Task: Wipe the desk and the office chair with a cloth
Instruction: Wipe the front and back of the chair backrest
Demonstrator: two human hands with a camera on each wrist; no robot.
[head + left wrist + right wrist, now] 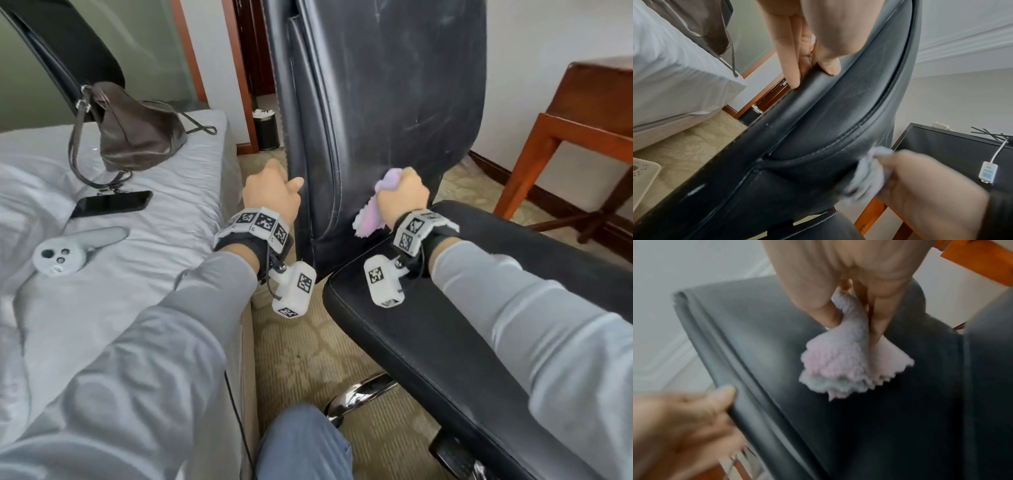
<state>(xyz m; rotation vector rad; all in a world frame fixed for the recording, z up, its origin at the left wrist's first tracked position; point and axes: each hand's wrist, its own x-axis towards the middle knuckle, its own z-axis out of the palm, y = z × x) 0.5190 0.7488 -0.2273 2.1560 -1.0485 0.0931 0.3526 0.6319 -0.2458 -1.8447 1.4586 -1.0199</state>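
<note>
A black leather office chair stands in front of me, its backrest (pixel 376 85) upright and its seat (pixel 479 308) to the lower right. My left hand (pixel 274 192) grips the backrest's left edge (pixel 813 78), thumb on the front, fingers behind. My right hand (pixel 404 195) holds a bunched pink cloth (pixel 376 209) against the lower backrest. In the right wrist view the cloth (pixel 849 363) hangs from my curled fingers over the dark leather (pixel 777 345). The wooden desk (pixel 589 99) stands at the far right.
A bed (pixel 120 257) with white sheets lies to the left, carrying a brown bag (pixel 137 130), a black phone (pixel 113 204) and a grey controller (pixel 68 250). A small black bin (pixel 266 132) stands behind the chair. The chair's chrome base (pixel 359 394) rests on patterned carpet.
</note>
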